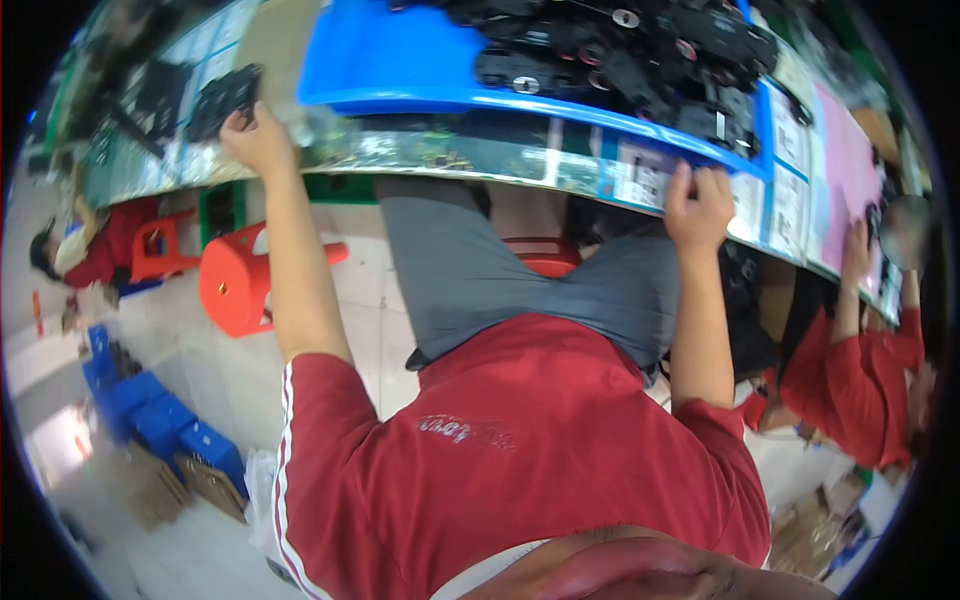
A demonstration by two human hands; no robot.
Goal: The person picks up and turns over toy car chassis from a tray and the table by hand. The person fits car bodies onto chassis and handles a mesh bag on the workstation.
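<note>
At the far left of the bench, my left hand point(258, 142) has its fingers closed at the near edge of a black plastic part point(226, 102), which lies among other dark pieces. My right hand point(699, 207) rests at the bench's front edge, below the corner of a blue plastic tray point(400, 98). Its fingers are curled in, and whatever may be inside them is hidden. Many black plastic parts point(625, 60) with small round fittings are heaped in the tray's right side.
Printed sheets lie under the glass bench top point(440, 150). A pink sheet point(840, 170) is to the right, where a co-worker's hand point(856, 250) rests. Red stools point(232, 280) stand at the left, with blue boxes point(160, 415) on the floor behind.
</note>
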